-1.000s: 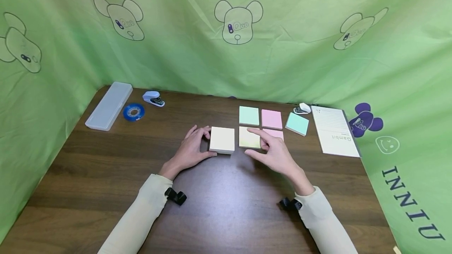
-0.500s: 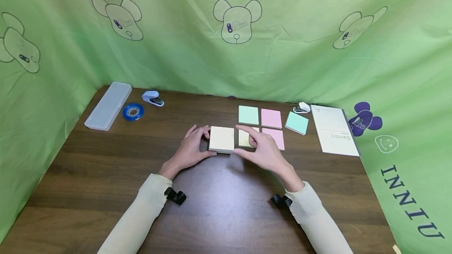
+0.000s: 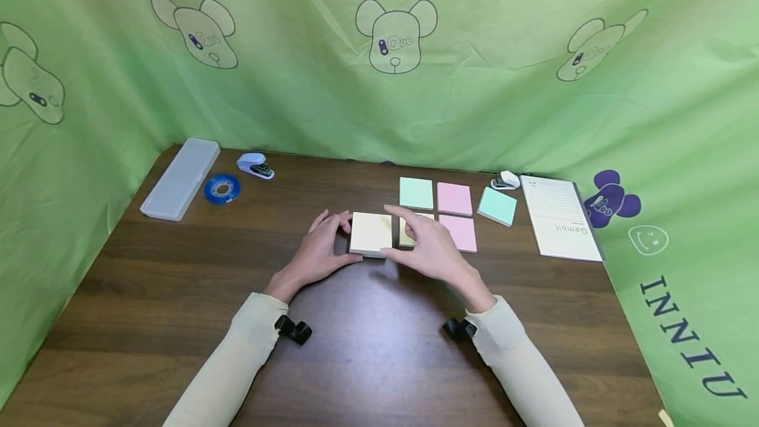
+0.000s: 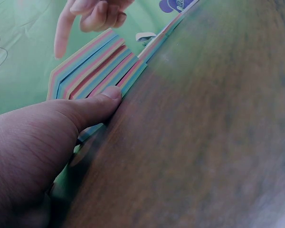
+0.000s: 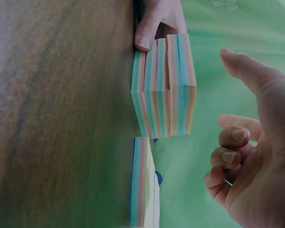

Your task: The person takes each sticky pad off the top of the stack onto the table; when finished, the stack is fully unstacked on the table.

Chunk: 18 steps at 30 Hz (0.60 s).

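A thick pale-yellow sticky-note pad (image 3: 370, 232) with rainbow-striped sides (image 5: 166, 85) lies mid-table. My left hand (image 3: 344, 239) grips its left side: the thumb (image 4: 109, 95) presses the near edge and the fingers curl round the far-left corner. My right hand (image 3: 396, 232) hovers at the pad's right side. Its index finger (image 4: 61, 33) points out over the top, the other fingers are loosely curled, and it holds nothing. In the right wrist view a gap shows between that hand (image 5: 247, 156) and the pad. A thinner yellow pad (image 3: 406, 236) lies partly under the right hand.
Right of the hands lie a green pad (image 3: 416, 193), two pink pads (image 3: 454, 198) (image 3: 461, 234), a teal pad (image 3: 497, 206), a small white stapler (image 3: 506, 181) and a notebook (image 3: 560, 218). A clear pencil case (image 3: 180, 178), blue tape roll (image 3: 222, 188) and blue stapler (image 3: 255, 165) sit far left. Green cloth walls the table.
My right hand has moved left, from over the thin yellow pad to the right side of the thick pad. The left hand and the thick pad have stayed put.
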{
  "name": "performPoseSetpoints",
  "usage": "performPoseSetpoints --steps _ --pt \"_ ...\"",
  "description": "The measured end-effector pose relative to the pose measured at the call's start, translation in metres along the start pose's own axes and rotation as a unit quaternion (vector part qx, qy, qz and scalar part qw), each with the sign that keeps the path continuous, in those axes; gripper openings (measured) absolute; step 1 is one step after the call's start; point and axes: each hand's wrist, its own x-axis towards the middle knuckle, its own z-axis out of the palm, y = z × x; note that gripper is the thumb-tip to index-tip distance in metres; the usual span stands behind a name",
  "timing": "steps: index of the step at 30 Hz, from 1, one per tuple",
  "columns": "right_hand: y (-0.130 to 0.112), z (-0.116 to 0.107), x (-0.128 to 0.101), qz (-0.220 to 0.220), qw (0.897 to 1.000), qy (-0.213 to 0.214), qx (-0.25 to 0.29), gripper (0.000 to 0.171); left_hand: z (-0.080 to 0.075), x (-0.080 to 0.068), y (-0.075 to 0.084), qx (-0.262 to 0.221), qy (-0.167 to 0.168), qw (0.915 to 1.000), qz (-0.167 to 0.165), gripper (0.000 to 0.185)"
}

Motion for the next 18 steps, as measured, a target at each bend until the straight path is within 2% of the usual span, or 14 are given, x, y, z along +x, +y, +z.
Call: performPoseSetpoints --steps 10,18 --pt "0.009 0.013 0.008 0.026 0.999 -0.042 -0.018 0.097 -0.001 0.000 0.001 -0.001 0.000 1.0000 0.000 0.059" --pt "0.010 0.019 0.011 0.024 0.998 -0.047 -0.015 0.099 0.000 0.000 0.000 -0.004 0.003 1.0000 0.000 0.059"
